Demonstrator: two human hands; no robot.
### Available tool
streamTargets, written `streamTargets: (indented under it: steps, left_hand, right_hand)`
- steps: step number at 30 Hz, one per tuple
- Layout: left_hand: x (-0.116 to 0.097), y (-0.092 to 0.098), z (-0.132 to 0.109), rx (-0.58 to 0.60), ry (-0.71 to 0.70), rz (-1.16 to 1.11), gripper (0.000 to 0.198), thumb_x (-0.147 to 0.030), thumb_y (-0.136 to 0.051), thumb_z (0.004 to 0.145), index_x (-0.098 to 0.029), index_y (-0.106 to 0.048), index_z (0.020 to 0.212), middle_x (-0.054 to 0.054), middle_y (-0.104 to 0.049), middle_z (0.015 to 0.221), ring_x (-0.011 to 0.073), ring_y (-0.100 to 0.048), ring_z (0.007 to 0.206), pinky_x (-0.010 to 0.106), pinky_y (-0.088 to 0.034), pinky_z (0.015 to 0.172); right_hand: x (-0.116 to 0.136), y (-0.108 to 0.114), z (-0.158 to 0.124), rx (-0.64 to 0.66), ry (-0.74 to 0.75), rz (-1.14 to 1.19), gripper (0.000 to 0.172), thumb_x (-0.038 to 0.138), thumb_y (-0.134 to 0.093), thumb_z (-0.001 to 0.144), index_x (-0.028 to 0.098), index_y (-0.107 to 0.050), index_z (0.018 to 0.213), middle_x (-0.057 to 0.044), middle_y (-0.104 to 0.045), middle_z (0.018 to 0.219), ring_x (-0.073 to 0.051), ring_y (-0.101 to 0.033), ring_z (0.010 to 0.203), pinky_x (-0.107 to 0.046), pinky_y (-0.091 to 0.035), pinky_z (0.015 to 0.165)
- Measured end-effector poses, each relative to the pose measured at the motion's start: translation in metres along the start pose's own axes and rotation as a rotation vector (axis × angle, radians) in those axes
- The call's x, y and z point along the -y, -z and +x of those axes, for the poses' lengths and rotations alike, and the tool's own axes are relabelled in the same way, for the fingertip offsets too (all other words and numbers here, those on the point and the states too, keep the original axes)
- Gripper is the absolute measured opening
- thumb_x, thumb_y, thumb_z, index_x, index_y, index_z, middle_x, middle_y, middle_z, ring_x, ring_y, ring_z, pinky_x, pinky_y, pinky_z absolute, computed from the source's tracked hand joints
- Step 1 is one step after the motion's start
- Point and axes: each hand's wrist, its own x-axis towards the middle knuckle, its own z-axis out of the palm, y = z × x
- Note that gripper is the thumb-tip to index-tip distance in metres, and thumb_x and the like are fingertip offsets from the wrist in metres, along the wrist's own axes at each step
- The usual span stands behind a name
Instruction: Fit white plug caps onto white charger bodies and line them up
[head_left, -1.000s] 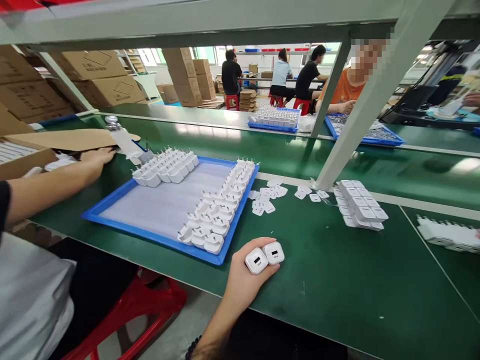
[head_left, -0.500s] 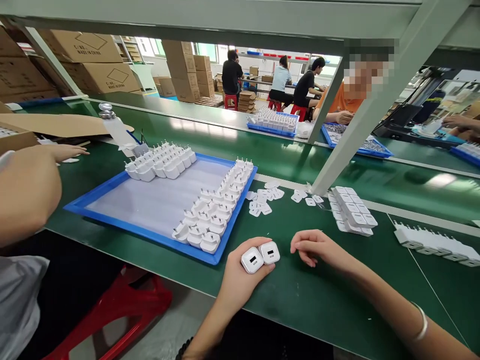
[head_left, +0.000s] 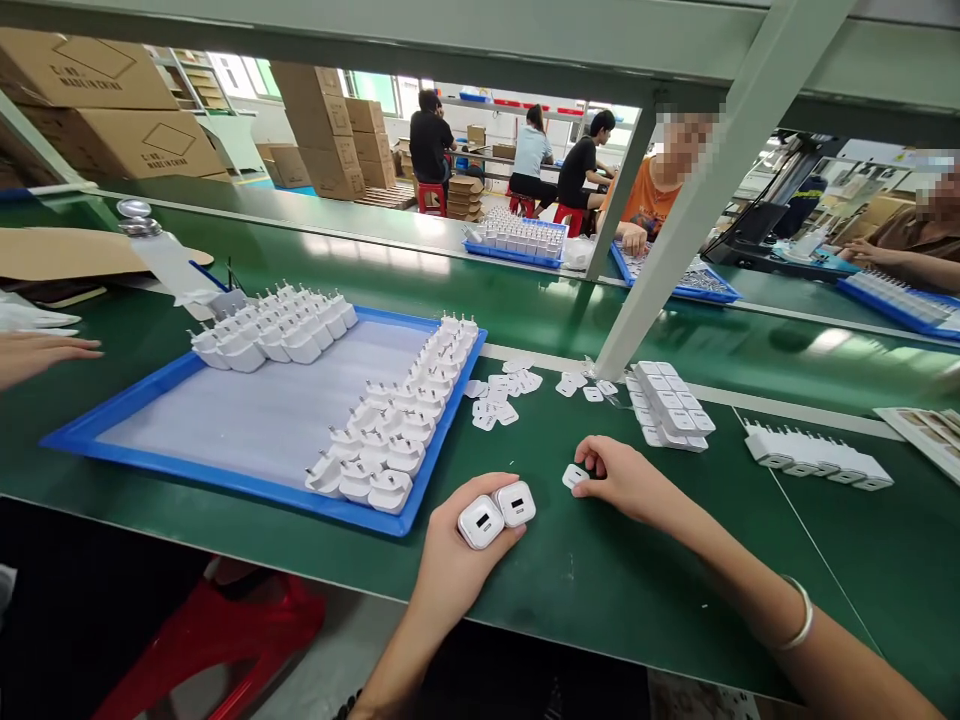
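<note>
My left hand (head_left: 442, 560) is closed around two white USB chargers (head_left: 481, 521), side by side with their port faces toward me. To the right, my right hand (head_left: 611, 480) pinches a small white face plate (head_left: 575, 477) with a slot in it, just above the green table. Similar loose face plates (head_left: 495, 412) lie scattered beyond my hands. A blue-rimmed tray (head_left: 247, 490) at the left holds rows of white plug chargers (head_left: 390, 455), pins up, along its right side and back corner.
Stacked white chargers (head_left: 671, 405) stand near a slanted metal post (head_left: 660, 240). Farther right is a row of chargers (head_left: 817, 455) with pins up. A bottle with a metal top (head_left: 154, 245) stands behind the tray. A neighbour's hand (head_left: 45, 355) reaches in from the left.
My right hand was empty with curled fingers; now it pinches a small face plate. The view has shifted right. The neighbour's arm at left has drawn back; my left hand keeps both chargers.
</note>
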Motion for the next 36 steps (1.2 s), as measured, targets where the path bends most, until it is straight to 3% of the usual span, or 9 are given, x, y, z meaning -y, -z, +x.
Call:
streamTargets:
  steps: [6, 9, 11, 14, 17, 23, 28, 32, 36]
  left_hand:
    - [-0.010, 0.000, -0.001, 0.003, 0.045, -0.012, 0.034, -0.023, -0.074, 0.072, -0.020, -0.070, 0.106, 0.006, -0.068, 0.113, 0.0209, -0.063, 0.100, 0.032, -0.050, 0.092]
    - [-0.009, 0.000, -0.001, -0.002, 0.047, -0.013, 0.035, -0.023, -0.075, 0.072, -0.019, -0.070, 0.106, 0.007, -0.068, 0.113, 0.0211, -0.063, 0.100, 0.032, -0.050, 0.091]
    - [-0.008, 0.000, -0.001, 0.001, 0.044, -0.009, 0.035, -0.023, -0.074, 0.072, -0.019, -0.070, 0.106, 0.007, -0.068, 0.113, 0.0212, -0.063, 0.100, 0.032, -0.049, 0.091]
    - [-0.008, 0.001, -0.001, 0.009, 0.042, -0.010, 0.034, -0.024, -0.075, 0.072, -0.019, -0.070, 0.105, 0.007, -0.068, 0.112, 0.0210, -0.063, 0.098, 0.032, -0.049, 0.090]
    - [-0.009, 0.001, 0.000, 0.010, 0.040, -0.019, 0.034, -0.024, -0.075, 0.072, -0.019, -0.070, 0.105, 0.007, -0.068, 0.112, 0.0211, -0.063, 0.098, 0.032, -0.049, 0.090]
    - [-0.005, 0.000, 0.000, -0.016, 0.028, -0.029, 0.035, -0.023, -0.075, 0.071, -0.018, -0.070, 0.105, 0.008, -0.068, 0.111, 0.0225, -0.063, 0.098, 0.033, -0.049, 0.090]
    - [-0.001, -0.002, -0.002, -0.041, -0.037, -0.058, 0.035, -0.022, -0.075, 0.071, -0.018, -0.070, 0.105, 0.009, -0.069, 0.111, 0.0227, -0.064, 0.097, 0.034, -0.052, 0.089]
    - [-0.007, -0.002, -0.004, -0.047, -0.068, -0.053, 0.033, -0.018, -0.075, 0.073, -0.017, -0.070, 0.105, 0.009, -0.069, 0.113, 0.0226, -0.065, 0.102, 0.034, -0.053, 0.090]
    - [-0.012, -0.004, -0.005, -0.081, -0.200, 0.032, 0.031, -0.017, -0.074, 0.077, -0.018, -0.068, 0.108, 0.007, -0.069, 0.112, 0.0197, -0.065, 0.103, 0.030, -0.052, 0.091]
  right_hand:
    - [0.008, -0.006, 0.000, 0.042, -0.009, -0.111, 0.003, 0.013, -0.061, 0.080, 0.015, -0.059, 0.081, -0.007, -0.058, 0.094, -0.019, -0.054, 0.082, -0.033, -0.040, 0.073]
    - [0.009, 0.005, 0.002, 0.102, 0.076, -0.140, 0.029, 0.010, -0.063, 0.078, 0.019, -0.060, 0.105, -0.005, -0.055, 0.099, -0.018, -0.054, 0.084, -0.031, -0.041, 0.074]
    - [0.009, 0.016, 0.005, 0.214, 0.174, -0.144, 0.039, 0.008, -0.064, 0.076, 0.025, -0.060, 0.111, -0.002, -0.054, 0.100, -0.016, -0.054, 0.083, -0.028, -0.042, 0.074]
    - [0.008, 0.030, 0.014, 0.363, 0.273, -0.150, 0.031, 0.010, -0.066, 0.076, 0.025, -0.064, 0.103, -0.001, -0.051, 0.098, -0.014, -0.053, 0.082, -0.024, -0.043, 0.072]
    - [0.009, 0.036, 0.022, 0.408, 0.300, -0.178, 0.027, 0.012, -0.070, 0.074, 0.023, -0.064, 0.098, 0.000, -0.050, 0.093, -0.014, -0.051, 0.081, -0.024, -0.042, 0.071]
    - [0.010, 0.030, 0.022, 0.350, 0.245, -0.284, 0.022, 0.014, -0.072, 0.070, 0.018, -0.056, 0.084, -0.001, -0.054, 0.091, -0.015, -0.050, 0.077, -0.024, -0.038, 0.062]
    - [0.008, 0.024, 0.004, 0.195, 0.178, -0.369, 0.016, 0.009, -0.055, 0.080, 0.018, -0.044, 0.072, -0.005, -0.059, 0.081, -0.017, -0.054, 0.071, -0.027, -0.034, 0.056]
    - [0.012, 0.026, -0.013, 0.145, 0.210, -0.416, 0.017, 0.016, -0.056, 0.084, 0.019, -0.047, 0.071, -0.007, -0.062, 0.085, -0.020, -0.054, 0.072, -0.030, -0.034, 0.059]
    - [0.021, 0.024, -0.025, 0.197, 0.242, -0.200, 0.019, 0.030, -0.051, 0.094, 0.020, -0.051, 0.078, -0.003, -0.064, 0.078, -0.017, -0.059, 0.064, -0.028, -0.040, 0.056]
